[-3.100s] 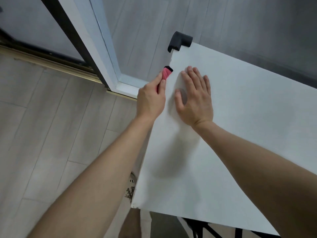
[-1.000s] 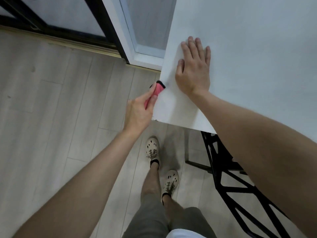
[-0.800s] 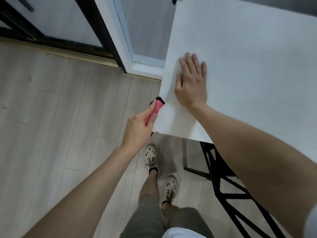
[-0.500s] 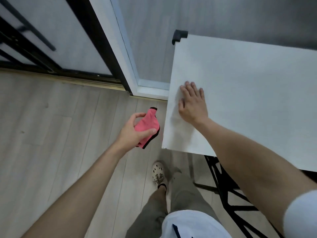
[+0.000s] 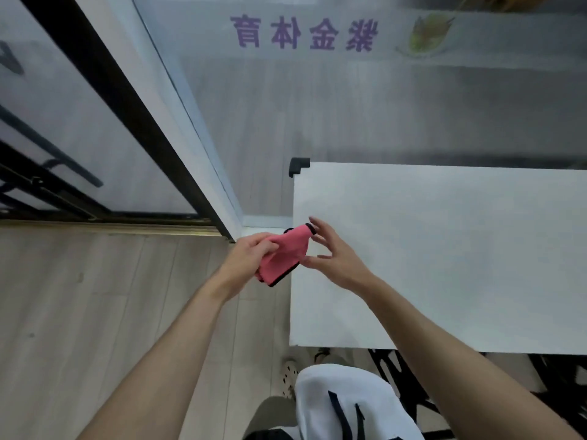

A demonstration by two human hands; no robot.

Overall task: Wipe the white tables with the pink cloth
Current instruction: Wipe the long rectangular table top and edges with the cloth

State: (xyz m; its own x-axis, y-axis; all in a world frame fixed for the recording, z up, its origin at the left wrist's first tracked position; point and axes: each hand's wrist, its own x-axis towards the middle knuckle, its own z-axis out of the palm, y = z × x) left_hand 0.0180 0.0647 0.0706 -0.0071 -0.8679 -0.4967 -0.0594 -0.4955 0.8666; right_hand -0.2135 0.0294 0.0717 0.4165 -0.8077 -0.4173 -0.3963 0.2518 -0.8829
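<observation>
The pink cloth [image 5: 286, 254], edged in black, hangs folded in the air just off the left edge of the white table [image 5: 444, 255]. My left hand [image 5: 249, 258] grips its left side with curled fingers. My right hand [image 5: 333, 255] is lifted above the table's left edge, fingers spread and reaching to the cloth's right side; its fingertips touch the cloth's upper corner and its thumb the lower edge.
A black corner guard [image 5: 298, 165] caps the table's far left corner. A frosted glass wall with purple lettering [image 5: 301, 33] stands behind the table, with a black and white door frame [image 5: 152, 134] to the left. Black table legs [image 5: 403, 385] show under the near edge.
My right hand has lifted off the tabletop and come to the cloth. My left hand has brought the cloth away from the table's edge and up toward the right hand. The view has tilted up.
</observation>
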